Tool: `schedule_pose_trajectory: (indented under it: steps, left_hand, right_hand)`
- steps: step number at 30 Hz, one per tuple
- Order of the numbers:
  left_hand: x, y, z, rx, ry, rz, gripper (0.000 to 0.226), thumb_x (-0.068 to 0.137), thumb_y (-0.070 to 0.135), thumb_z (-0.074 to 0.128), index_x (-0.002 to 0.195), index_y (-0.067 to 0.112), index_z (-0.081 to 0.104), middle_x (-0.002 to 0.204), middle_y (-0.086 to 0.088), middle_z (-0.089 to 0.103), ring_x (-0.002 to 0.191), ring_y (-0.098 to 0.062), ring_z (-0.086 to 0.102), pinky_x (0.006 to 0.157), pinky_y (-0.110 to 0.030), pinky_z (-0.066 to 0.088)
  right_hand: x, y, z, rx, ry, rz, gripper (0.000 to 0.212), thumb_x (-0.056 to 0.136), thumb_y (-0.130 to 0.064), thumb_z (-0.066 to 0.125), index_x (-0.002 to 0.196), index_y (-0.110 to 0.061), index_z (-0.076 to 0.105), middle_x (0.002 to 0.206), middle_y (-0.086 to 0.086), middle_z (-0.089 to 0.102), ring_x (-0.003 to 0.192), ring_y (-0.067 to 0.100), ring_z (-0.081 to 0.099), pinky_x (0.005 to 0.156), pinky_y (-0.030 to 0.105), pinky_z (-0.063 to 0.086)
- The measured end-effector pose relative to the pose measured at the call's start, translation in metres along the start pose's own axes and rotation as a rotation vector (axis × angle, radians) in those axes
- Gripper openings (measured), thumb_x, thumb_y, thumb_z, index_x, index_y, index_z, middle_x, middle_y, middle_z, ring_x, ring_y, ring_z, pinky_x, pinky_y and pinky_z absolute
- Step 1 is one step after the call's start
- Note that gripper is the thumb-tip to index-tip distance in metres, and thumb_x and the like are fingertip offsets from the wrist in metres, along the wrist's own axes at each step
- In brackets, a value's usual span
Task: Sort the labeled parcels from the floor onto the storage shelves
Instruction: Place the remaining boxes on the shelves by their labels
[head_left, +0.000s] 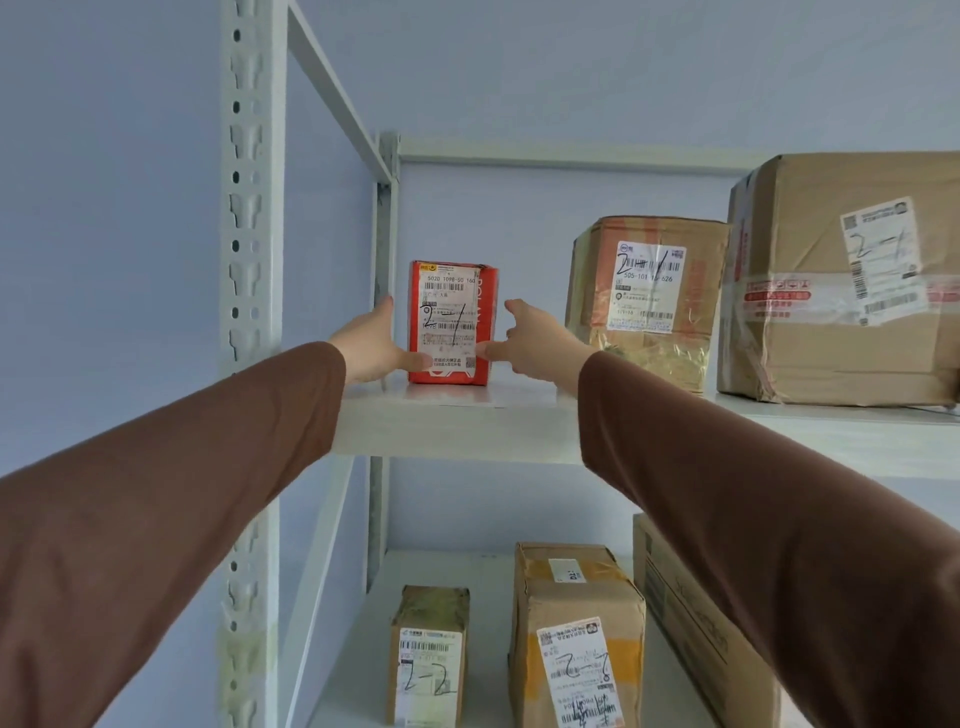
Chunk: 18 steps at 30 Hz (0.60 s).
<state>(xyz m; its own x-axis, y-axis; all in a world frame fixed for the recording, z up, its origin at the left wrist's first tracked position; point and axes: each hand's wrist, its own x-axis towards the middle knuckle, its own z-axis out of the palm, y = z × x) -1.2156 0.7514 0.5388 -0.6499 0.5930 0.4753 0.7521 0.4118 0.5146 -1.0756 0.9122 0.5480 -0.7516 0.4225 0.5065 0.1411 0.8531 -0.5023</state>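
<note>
Nearest the camera, 2 brown sleeves reach up and forward toward the upper shelf (457, 421). The left hand (371, 345) lies flat-fingered against the left side of the red parcel (451, 325), thumb across its lower front; the right hand (530, 338) has its fingers spread loosely by the parcel's right side, thumb tip touching the lower front corner. Neither hand is wrapped round it.

The red parcel stands upright near the shelf's left end, a little back from the front edge, its label marked 2-1 facing out. It looks already set down, so the step is likely squaring it up and letting go. To do that well, I would keep both palms level, nudge it straight so the label faces forward, then draw the hands back without tipping it, since it is tall and narrow.

To its right on the same shelf stand a taped brown box (644, 301) and, further right, a large carton (841, 280), both marked 2-1, with a clear gap beside the red parcel. The corner post (384, 249) stands close on its left. On the lower shelf (353, 675) sit parcels marked 2-2.
</note>
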Motion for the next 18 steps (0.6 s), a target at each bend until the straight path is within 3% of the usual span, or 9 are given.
schedule_pose_trajectory:
  steps: [4, 7, 10, 13, 15, 18]
  left_hand:
    - [-0.035, 0.023, 0.001, 0.004, 0.262, 0.247, 0.101, 0.086, 0.039, 0.08, 0.162, 0.023, 0.017, 0.164, -0.002, 0.034, 0.148, -0.024, 0.036, 0.11, -0.031, 0.03]
    - [-0.05, 0.052, 0.012, -0.007, 0.231, 0.319, 0.1, 0.089, 0.047, 0.075, 0.164, 0.028, 0.012, 0.168, 0.001, 0.024, 0.152, -0.02, 0.027, 0.123, -0.039, 0.025]
    - [-0.051, 0.086, 0.034, -0.007, 0.15, 0.343, 0.098, 0.09, 0.05, 0.072, 0.164, 0.028, 0.011, 0.169, 0.001, 0.021, 0.153, -0.021, 0.025, 0.123, -0.04, 0.025]
    - [-0.044, 0.115, 0.057, -0.035, 0.04, 0.351, 0.102, 0.089, 0.049, 0.073, 0.164, 0.023, 0.009, 0.17, -0.003, 0.02, 0.151, -0.024, 0.03, 0.121, -0.04, 0.03]
    - [-0.036, 0.129, 0.07, -0.032, -0.026, 0.322, 0.106, 0.088, 0.052, 0.073, 0.165, 0.022, 0.006, 0.169, -0.005, 0.021, 0.147, -0.026, 0.039, 0.112, -0.033, 0.039]
    - [-0.023, 0.143, 0.087, 0.013, -0.088, 0.277, 0.104, 0.088, 0.053, 0.073, 0.163, 0.017, 0.009, 0.165, -0.01, 0.032, 0.14, -0.028, 0.046, 0.101, -0.029, 0.041]
  right_hand:
    - [-0.054, -0.001, -0.028, -0.074, 0.204, -0.202, 0.07, 0.095, -0.041, 0.072, 0.154, -0.023, 0.04, 0.147, 0.004, 0.058, 0.127, 0.022, 0.061, 0.098, 0.037, 0.051]
    - [-0.091, 0.013, -0.049, -0.071, 0.299, -0.268, 0.055, 0.096, -0.04, 0.069, 0.145, -0.025, 0.049, 0.141, -0.003, 0.061, 0.12, 0.014, 0.061, 0.097, 0.033, 0.051]
    - [-0.113, 0.038, -0.071, -0.05, 0.363, -0.227, 0.05, 0.096, -0.037, 0.07, 0.14, -0.025, 0.053, 0.14, -0.006, 0.06, 0.123, 0.014, 0.058, 0.098, 0.033, 0.049]
    - [-0.12, 0.07, -0.095, -0.102, 0.458, -0.172, 0.063, 0.093, -0.035, 0.074, 0.147, -0.022, 0.045, 0.149, 0.0, 0.049, 0.135, 0.02, 0.046, 0.111, 0.036, 0.04]
    - [-0.119, 0.091, -0.108, -0.129, 0.484, -0.119, 0.081, 0.09, -0.034, 0.078, 0.155, -0.021, 0.033, 0.157, 0.004, 0.039, 0.143, 0.024, 0.037, 0.119, 0.042, 0.031]
    - [-0.105, 0.116, -0.122, -0.078, 0.37, 0.044, 0.102, 0.088, -0.038, 0.079, 0.163, -0.019, 0.013, 0.167, 0.006, 0.027, 0.151, 0.028, 0.029, 0.121, 0.045, 0.028]
